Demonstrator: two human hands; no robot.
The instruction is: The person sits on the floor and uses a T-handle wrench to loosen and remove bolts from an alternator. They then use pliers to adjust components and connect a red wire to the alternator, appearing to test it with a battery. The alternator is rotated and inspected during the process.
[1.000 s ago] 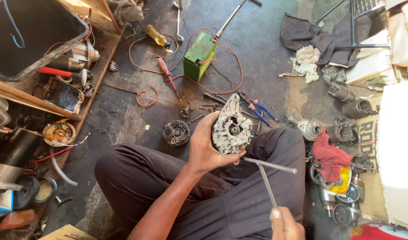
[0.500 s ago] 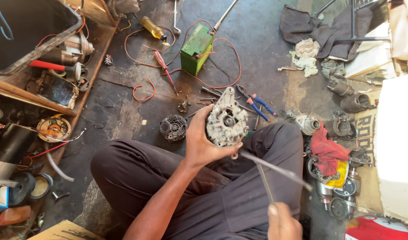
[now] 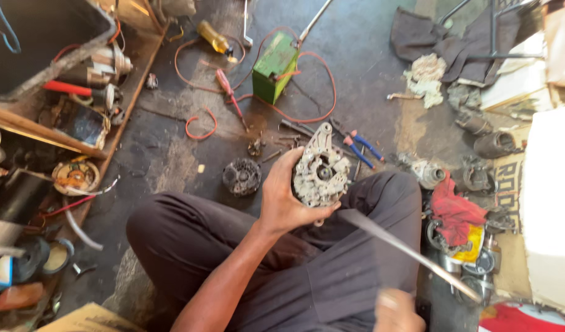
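Your left hand [image 3: 282, 206] grips the grimy alternator housing [image 3: 320, 172] above your lap, rotor part [image 3: 242, 176] lying removed on the floor just left, while your right hand [image 3: 396, 312], blurred, clenches a metal rod [image 3: 411, 252]; casing still looks unopened.

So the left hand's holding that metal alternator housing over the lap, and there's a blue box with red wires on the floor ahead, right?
Not quite: the box is green, not blue, as the head view shows. The left hand does hold the metal alternator housing over the lap, and red wires do loop around it.
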